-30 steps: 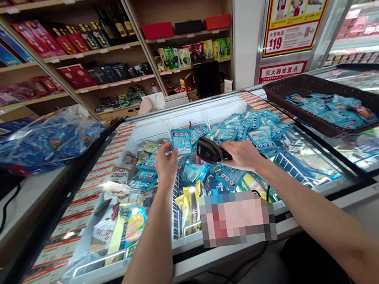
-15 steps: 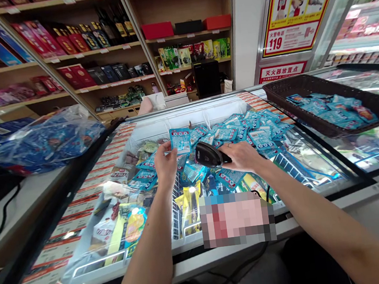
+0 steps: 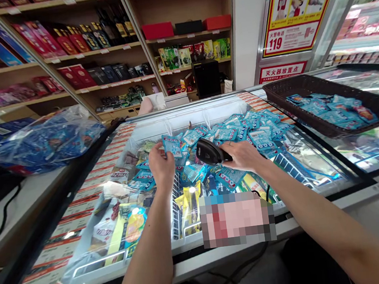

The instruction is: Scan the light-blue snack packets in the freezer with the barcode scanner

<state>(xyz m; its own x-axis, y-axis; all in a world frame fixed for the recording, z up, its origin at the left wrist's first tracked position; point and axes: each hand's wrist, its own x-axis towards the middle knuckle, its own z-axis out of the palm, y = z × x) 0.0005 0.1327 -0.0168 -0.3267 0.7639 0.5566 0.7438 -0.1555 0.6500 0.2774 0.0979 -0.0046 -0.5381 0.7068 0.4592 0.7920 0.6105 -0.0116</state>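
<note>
My right hand point(image 3: 241, 155) is wrapped round the handle of a black handheld barcode scanner point(image 3: 208, 152), its head pointing left. To the left of the scanner, my left hand point(image 3: 161, 166) pinches the left edge of a small blue snack packet point(image 3: 172, 145). The packet is tilted, with printed text facing me. Both hands are above the glass top of a chest freezer point(image 3: 146, 128). Many similar blue packets point(image 3: 226, 133) are heaped loosely on the glass around and behind the scanner. My fingertips behind the held packet are partly hidden.
A dark brown basket point(image 3: 315, 129) with more blue packets stands at the right. A clear plastic bag point(image 3: 70, 129) of blue packets lies at the left. Shelves of boxes and bottles point(image 3: 116, 24) stand behind. A blurred patch point(image 3: 236, 219) covers something at the freezer's front edge.
My left hand has moved a little left and down with the blue packet, which now tilts. The scanner and my right hand have barely shifted.
</note>
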